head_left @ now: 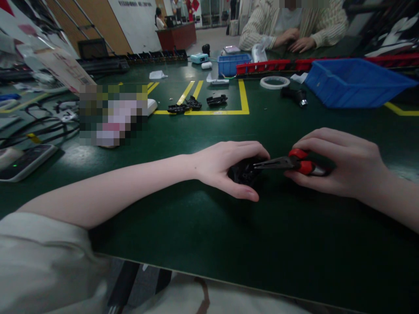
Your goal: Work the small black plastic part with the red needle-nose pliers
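My left hand [229,168] is closed around a black plastic part [246,172] just above the green table, thumb on the near side and fingers on the far side. Much of that part is covered by the hand, so its kind does not show. In my right hand [343,161] are long-nose pliers [281,163] with red and black handles. Their thin jaws point left and reach the right side of the black part; whether they grip anything there is too small to make out.
Several black plastic parts [186,104] lie by yellow tape lines. Behind are a blue bin [356,83], a smaller blue bin [234,64], a tape roll [275,82] and a black tool [294,96]. Cables [36,117] and a grey device [29,161] lie left. Another person's hands [296,41] rest opposite.
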A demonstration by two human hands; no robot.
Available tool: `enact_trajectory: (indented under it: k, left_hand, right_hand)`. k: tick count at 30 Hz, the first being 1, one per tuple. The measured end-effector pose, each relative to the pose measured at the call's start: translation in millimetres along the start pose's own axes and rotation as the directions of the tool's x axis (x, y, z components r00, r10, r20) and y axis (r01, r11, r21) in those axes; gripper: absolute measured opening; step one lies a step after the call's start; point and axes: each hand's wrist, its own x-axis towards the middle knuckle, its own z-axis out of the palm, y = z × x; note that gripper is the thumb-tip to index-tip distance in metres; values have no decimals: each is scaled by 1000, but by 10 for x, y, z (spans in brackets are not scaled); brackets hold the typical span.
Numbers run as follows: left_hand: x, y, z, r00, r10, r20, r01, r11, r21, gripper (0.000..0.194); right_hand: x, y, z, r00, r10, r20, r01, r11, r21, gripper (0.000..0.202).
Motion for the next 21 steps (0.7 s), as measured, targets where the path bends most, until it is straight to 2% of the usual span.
enact_trajectory:
  k: [21]
  left_hand:
    - [12,3,5,1000,2,-1,-2,1000,12,60]
  right_hand:
    - [23,11,-3,1000,8,4,-8,1000,25,23]
